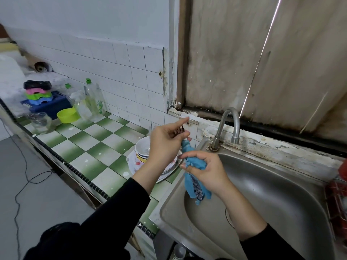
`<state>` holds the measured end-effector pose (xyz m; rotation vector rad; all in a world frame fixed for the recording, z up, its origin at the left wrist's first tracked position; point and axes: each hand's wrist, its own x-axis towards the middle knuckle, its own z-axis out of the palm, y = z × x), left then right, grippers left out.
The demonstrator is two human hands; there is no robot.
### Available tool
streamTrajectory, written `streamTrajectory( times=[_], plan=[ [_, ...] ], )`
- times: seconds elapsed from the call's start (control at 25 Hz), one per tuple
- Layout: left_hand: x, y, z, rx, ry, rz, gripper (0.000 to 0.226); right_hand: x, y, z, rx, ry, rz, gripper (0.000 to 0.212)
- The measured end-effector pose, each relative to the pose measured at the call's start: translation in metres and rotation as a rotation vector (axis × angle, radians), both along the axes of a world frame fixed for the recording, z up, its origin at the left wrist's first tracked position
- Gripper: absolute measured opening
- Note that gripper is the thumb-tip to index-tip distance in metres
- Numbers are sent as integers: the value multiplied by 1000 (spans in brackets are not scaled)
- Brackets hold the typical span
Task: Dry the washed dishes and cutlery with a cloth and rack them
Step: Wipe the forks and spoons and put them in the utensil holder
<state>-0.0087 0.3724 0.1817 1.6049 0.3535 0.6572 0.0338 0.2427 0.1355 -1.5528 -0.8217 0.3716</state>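
Fingers (pixel 180 122) of my left hand (pixel 165 145): index stuck out straight and touching nothing, thumb and the rest pinching the fork (pixel 179 130) just under its tines. Below and left of that hand is the dish stack (pixel 138 147), bowls on plates, on the green-checked counter (pixel 97 145) at the sink's edge. Looks undried yet, my guess.

The fork is held in the air over the counter-sink edge. Its long axis runs steep, tines up and left at my left hand, handle down and right. The handle is hidden inside the blue cloth (pixel 195 184), so I can't tell how far it goes. The cloth's tail hangs loose over the basin.

Right hand (pixel 206 169): fingers (pixel 191 154) curled round the bunched cloth, squeezing it onto the handle. Both hands are on the same fork, nearly touching.

Step as I read it: wiping the handle, fork not racked.

Further right are the faucet (pixel 229 124) and the steel sink (pixel 281 194), then a red wire rack (pixel 336 194) at the far edge, mostly cut off. It lies well apart from the fork, across the whole basin. My right hand is nearer the rack, but it has the cloth and my left has the fork. So I'd expect a handover or a long left reach.
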Motion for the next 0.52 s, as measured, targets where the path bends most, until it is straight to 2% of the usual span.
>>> streamTrajectory(
  times=[0.12,0.24,0.4,0.52],
  plan=[
    [1,7,6,-73,-125,83,49,-3,-18,-4,-110,16,51,40],
    [-2,8,7,-120,-135,104,48,-9,-29,-9,-186,39,64,42],
    [-1,-18,-8,-110,-84,25,47,-2,-12,1,-98,-46,-89,39],
    [-1,-15,-4,-119,-157,131,47,-1,-9,0,-99,-25,-68,44]
  ],
)
